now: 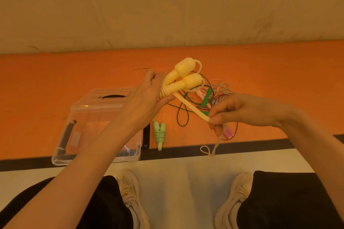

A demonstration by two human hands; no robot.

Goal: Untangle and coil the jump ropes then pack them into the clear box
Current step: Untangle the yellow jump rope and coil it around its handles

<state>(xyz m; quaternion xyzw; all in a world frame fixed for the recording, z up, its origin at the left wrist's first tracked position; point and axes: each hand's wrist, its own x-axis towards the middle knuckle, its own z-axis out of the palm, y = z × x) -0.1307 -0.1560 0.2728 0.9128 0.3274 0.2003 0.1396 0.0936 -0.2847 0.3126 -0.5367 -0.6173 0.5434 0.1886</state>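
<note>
From the left I see the clear box on the orange floor, lid on. My left hand grips the yellow handles; they look light and rigid. My right hand pinches the soft yellow cord, which I judge limp.

A play or gym room, maybe.
An orange floor mat is lying against a bare wall.
</note>
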